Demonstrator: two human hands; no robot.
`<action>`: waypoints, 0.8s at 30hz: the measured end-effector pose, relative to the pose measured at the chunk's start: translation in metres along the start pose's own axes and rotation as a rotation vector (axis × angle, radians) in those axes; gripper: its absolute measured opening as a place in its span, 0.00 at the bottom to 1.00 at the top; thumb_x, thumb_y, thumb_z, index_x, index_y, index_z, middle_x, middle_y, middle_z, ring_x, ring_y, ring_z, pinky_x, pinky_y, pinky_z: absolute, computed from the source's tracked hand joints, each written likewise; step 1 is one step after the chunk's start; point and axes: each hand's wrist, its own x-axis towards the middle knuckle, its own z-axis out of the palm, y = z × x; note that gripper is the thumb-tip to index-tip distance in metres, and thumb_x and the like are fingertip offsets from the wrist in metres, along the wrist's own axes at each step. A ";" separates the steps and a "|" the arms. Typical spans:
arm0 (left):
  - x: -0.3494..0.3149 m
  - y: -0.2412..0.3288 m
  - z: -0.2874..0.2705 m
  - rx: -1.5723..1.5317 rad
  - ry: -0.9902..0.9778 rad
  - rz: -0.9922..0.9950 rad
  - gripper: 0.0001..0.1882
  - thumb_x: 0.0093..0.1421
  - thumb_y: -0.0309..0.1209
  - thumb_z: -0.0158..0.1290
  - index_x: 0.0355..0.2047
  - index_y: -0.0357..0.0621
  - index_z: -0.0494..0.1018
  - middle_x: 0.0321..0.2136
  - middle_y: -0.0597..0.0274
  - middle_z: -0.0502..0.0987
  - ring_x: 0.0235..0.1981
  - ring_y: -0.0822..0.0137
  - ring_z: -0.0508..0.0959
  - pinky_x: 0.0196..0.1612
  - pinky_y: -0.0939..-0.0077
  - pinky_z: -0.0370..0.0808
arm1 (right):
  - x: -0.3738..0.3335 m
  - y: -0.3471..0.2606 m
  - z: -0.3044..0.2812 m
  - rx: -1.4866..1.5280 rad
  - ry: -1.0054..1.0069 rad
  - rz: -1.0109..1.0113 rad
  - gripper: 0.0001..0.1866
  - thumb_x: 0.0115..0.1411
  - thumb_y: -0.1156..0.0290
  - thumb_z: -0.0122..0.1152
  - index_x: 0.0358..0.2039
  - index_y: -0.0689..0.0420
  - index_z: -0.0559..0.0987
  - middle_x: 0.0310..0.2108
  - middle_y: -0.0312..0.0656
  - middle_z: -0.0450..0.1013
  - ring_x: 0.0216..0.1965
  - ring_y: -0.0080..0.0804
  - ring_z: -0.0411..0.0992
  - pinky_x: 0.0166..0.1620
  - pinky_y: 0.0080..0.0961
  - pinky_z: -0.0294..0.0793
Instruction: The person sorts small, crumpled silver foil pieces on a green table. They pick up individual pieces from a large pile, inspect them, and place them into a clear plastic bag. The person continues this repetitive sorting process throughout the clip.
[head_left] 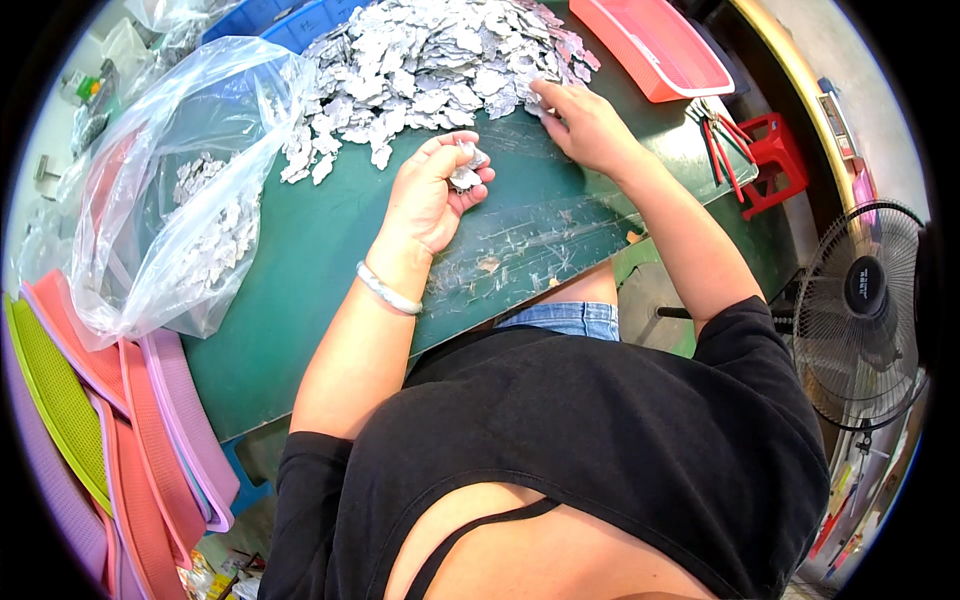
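A big heap of thin, irregular silver-grey metal pieces [420, 60] covers the far part of the green table [330, 250]. My left hand [430, 190] is closed round a few of these pieces [466, 170], palm turned up, in front of the heap. At the heap's right edge my right hand [590, 125] reaches in, its fingertips touching a piece there; whether it grips that piece is hard to make out. To the left stands a clear plastic bag [150, 200], its mouth wide, with more of the grey pieces [218, 235] inside.
A red plastic basket [655, 55] sits at the far right, and red-handled pliers [722, 150] lie near the table's right corner. Beyond are a red stool [775, 165] and a black fan [865, 290]. Stacked coloured baskets [150, 450] stand at left, a blue crate [285, 22] behind.
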 end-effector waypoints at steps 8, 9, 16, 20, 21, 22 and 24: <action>-0.001 -0.005 0.002 0.065 0.042 -0.005 0.07 0.54 0.26 0.51 0.34 0.42 0.67 0.26 0.61 0.72 0.26 0.69 0.74 0.24 0.83 0.72 | 0.018 -0.041 -0.028 0.971 -0.230 0.689 0.19 0.52 0.75 0.55 0.44 0.66 0.69 0.22 0.36 0.71 0.24 0.17 0.68 0.29 0.13 0.68; -0.001 -0.005 0.003 0.071 0.034 -0.004 0.07 0.54 0.26 0.51 0.34 0.43 0.67 0.25 0.61 0.72 0.25 0.70 0.74 0.24 0.83 0.71 | 0.019 -0.046 -0.027 1.015 -0.248 0.680 0.19 0.52 0.75 0.55 0.45 0.66 0.68 0.22 0.36 0.71 0.24 0.17 0.68 0.29 0.14 0.68; 0.001 -0.006 0.002 0.088 0.022 0.022 0.08 0.55 0.29 0.52 0.34 0.43 0.67 0.23 0.63 0.72 0.22 0.71 0.73 0.22 0.83 0.68 | 0.023 -0.064 -0.026 1.142 -0.311 0.648 0.18 0.52 0.76 0.54 0.45 0.65 0.68 0.24 0.36 0.73 0.25 0.17 0.68 0.30 0.13 0.68; -0.001 -0.003 0.002 -0.009 0.003 -0.021 0.07 0.56 0.28 0.50 0.35 0.42 0.67 0.25 0.61 0.73 0.22 0.70 0.73 0.22 0.82 0.68 | 0.020 -0.065 -0.026 1.069 -0.262 0.556 0.18 0.53 0.79 0.53 0.46 0.64 0.67 0.29 0.37 0.73 0.28 0.17 0.69 0.33 0.14 0.69; -0.001 -0.002 0.001 -0.022 -0.012 -0.030 0.07 0.56 0.27 0.49 0.36 0.42 0.68 0.25 0.61 0.73 0.23 0.69 0.73 0.22 0.82 0.68 | 0.019 -0.065 -0.026 1.040 -0.243 0.523 0.19 0.53 0.79 0.52 0.46 0.64 0.67 0.30 0.38 0.73 0.30 0.18 0.70 0.34 0.14 0.69; -0.001 -0.001 0.000 -0.036 -0.026 -0.039 0.07 0.56 0.27 0.49 0.36 0.42 0.68 0.26 0.60 0.74 0.24 0.69 0.73 0.23 0.81 0.69 | 0.017 -0.065 -0.024 1.012 -0.219 0.459 0.19 0.53 0.80 0.51 0.47 0.64 0.67 0.31 0.39 0.73 0.32 0.19 0.70 0.36 0.15 0.69; 0.000 -0.001 0.000 -0.030 -0.037 -0.024 0.08 0.56 0.26 0.48 0.37 0.41 0.68 0.28 0.59 0.74 0.26 0.68 0.74 0.25 0.80 0.70 | 0.012 -0.065 -0.022 0.953 -0.170 0.338 0.19 0.53 0.82 0.50 0.47 0.64 0.66 0.34 0.40 0.73 0.36 0.21 0.70 0.40 0.16 0.69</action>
